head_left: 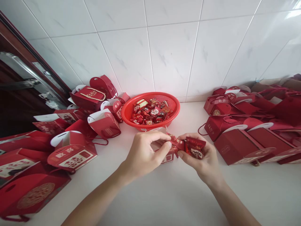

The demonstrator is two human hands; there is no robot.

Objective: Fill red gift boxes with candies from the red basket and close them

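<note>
Head view: red wrapped sweets [188,147] being held between both hands above the white worktop [164,194], just in front of the red basket [154,110].

Left hand [143,153] is pinching a wrapper end; right hand [202,158] is being kept closed round several packets. Items are judged light, crinkly, slippery in foil, crushable; best taken at the twisted wrapper ends. A small red box [168,158] is being partly hidden beneath. Red gift boxes [70,153] are being stacked either side, against a white tiled wall [150,47].

free: bare white counter [164,194] in front | blocked: red basket [175,108] behind, gift boxes left [72,153] and right [235,146]
</note>
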